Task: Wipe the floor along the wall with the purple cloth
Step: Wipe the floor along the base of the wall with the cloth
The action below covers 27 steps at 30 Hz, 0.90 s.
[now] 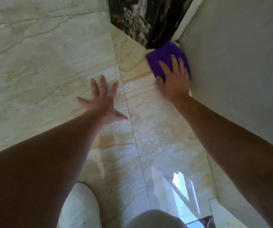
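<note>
The purple cloth (164,59) lies flat on the glossy cream marble floor (50,63), tucked into the corner where the pale wall (239,55) meets a dark marble strip (139,18). My right hand (173,78) presses down on the cloth's near half, fingers spread and pointing toward the corner, its outer edge against the wall's base. My left hand (102,101) rests flat on the floor to the left, fingers splayed, holding nothing, just left of a tile joint.
A thin tile joint (132,125) runs from the far corner toward me. The wall's pale skirting (222,186) borders the floor on the right. My knees in light trousers (81,209) are at the bottom edge. A window's reflection (181,185) glares on the tile.
</note>
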{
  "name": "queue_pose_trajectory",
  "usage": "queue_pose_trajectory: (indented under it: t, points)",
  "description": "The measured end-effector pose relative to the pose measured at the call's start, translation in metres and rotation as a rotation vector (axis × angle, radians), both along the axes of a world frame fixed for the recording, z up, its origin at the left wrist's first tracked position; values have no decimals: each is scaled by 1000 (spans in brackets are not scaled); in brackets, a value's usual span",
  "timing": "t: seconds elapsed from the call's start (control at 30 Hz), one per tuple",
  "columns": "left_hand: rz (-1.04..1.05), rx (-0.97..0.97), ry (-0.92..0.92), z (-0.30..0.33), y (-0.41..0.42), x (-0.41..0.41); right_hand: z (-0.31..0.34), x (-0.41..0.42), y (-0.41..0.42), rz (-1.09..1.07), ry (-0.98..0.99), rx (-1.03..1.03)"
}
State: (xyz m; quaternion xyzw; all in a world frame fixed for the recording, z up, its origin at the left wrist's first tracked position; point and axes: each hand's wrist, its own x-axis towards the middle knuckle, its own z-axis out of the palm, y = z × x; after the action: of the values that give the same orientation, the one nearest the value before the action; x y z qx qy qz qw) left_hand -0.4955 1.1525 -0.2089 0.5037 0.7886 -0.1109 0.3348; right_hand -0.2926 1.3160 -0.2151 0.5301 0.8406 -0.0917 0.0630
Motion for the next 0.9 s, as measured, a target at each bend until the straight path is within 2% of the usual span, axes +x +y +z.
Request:
queue_pose_trajectory:
  t: [0.1, 0.27, 0.47, 0.63, 0.9]
  points:
    - [-15, 0, 7, -2, 1, 0, 1, -10, 32, -4, -99, -18]
    - [-27, 9, 9, -5, 0, -1, 1, -29, 35, -56, -131, -41]
    - [-15, -40, 43, 2, -2, 0, 11, 23, -27, -28, -157, -97]
    - [62, -111, 123, 16, 0, 32, 23, 55, -88, -129, -176, -139]
    - [18, 97, 165, 41, -22, 83, 55, 70, -123, -172, -265, -279]
